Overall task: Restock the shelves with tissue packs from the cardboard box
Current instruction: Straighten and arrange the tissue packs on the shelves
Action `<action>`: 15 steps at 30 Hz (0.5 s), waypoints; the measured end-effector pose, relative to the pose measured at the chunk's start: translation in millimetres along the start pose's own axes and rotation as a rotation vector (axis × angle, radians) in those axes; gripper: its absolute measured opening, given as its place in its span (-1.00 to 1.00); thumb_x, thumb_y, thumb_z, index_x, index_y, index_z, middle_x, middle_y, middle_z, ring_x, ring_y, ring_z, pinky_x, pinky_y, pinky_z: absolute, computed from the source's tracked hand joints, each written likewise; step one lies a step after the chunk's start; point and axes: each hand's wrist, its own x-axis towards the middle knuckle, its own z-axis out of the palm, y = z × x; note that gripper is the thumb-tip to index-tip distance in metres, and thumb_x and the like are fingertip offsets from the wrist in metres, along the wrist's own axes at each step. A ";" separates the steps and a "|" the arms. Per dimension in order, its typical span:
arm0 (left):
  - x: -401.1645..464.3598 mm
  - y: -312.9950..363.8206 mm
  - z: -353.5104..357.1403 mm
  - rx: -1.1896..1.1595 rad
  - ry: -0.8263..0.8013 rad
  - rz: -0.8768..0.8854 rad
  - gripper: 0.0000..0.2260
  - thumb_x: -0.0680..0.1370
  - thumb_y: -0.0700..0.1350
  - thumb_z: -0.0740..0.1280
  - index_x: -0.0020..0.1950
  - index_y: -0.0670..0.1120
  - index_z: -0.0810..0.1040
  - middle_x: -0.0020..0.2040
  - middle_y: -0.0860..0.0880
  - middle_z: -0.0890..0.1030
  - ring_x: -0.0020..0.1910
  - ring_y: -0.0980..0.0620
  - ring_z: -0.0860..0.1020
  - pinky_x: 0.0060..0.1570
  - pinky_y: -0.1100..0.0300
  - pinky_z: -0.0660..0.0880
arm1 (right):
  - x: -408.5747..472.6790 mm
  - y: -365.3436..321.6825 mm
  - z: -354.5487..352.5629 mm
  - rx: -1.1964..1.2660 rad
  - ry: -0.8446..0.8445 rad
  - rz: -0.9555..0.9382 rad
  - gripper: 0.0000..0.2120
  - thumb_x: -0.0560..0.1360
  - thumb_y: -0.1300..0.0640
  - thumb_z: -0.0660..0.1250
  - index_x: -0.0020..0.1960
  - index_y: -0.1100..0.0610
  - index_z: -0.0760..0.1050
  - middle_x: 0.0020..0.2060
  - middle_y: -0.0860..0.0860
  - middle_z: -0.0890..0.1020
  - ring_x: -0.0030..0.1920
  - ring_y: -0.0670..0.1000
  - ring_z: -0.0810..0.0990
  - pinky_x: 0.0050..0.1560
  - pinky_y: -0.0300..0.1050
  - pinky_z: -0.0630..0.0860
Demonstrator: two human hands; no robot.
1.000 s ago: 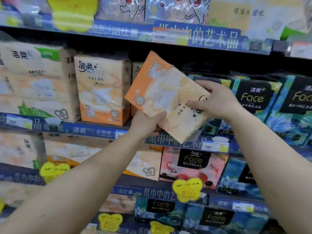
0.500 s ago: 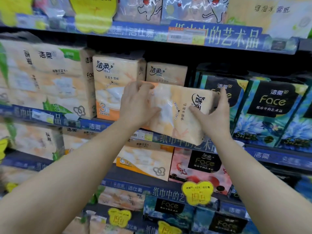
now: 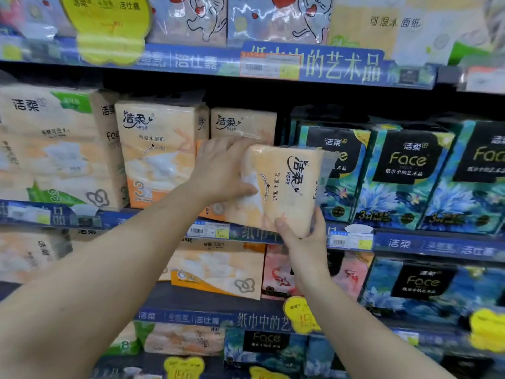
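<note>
— You're facing supermarket shelving with blue price rails; the middle shelf fills the centre of the frame.

— And the pack?

— The peach plastic-wrapped tissue pack sits mid-frame, turned on its side and tilted, at the front of that shelf. Your left hand lies over its left end, fingers wrapped round the top. Your right hand grips its lower right corner, thumb on the front.

— Which step is this?

— Placing, I'd say. The next move likely calls for straightening the pack and pushing it back into the gap.

— What's around it?

— To the left, an upright peach tissue pack marked 3. Behind, a smaller peach pack is set deep. Right of centre, the dark blue floral Face packs stand close; the held pack's right end overlaps the nearest one, so it may catch. I can't see the cardboard box.
</note>
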 end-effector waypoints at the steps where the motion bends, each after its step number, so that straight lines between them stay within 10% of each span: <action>1: -0.8 -0.5 -1.3 -0.017 0.023 -0.009 -0.15 0.27 0.18 0.53 0.49 0.14 0.23 0.41 -0.05 0.34 0.42 -0.07 0.21 0.38 0.05 0.10 | -0.8 -7.0 3.9 0.015 0.019 -0.054 -0.20 0.41 0.10 0.50 0.52 -0.06 0.14 0.31 -0.12 0.46 0.26 -0.12 0.47 0.34 -0.09 0.39; 8: -11.4 -2.4 2.7 -0.423 0.336 -0.203 -0.28 0.30 0.11 0.53 0.40 0.04 0.36 0.31 -0.04 0.44 0.33 -0.05 0.35 0.34 -0.02 0.31 | 18.3 -67.2 22.5 0.031 0.188 -0.414 -0.26 0.48 0.17 0.42 0.52 -0.07 0.12 0.33 -0.21 0.33 0.26 -0.24 0.40 -0.01 -0.62 0.33; 15: -19.3 -9.8 21.1 -0.622 0.363 -0.394 -0.38 0.41 0.00 0.50 0.40 -0.02 0.32 0.29 -0.04 0.42 0.27 0.00 0.40 0.24 0.17 0.35 | 39.0 -80.5 41.8 0.105 0.020 -0.438 -0.24 0.51 0.46 0.29 0.56 0.15 -0.02 0.38 0.00 0.37 0.06 -0.37 0.57 0.11 -0.41 0.46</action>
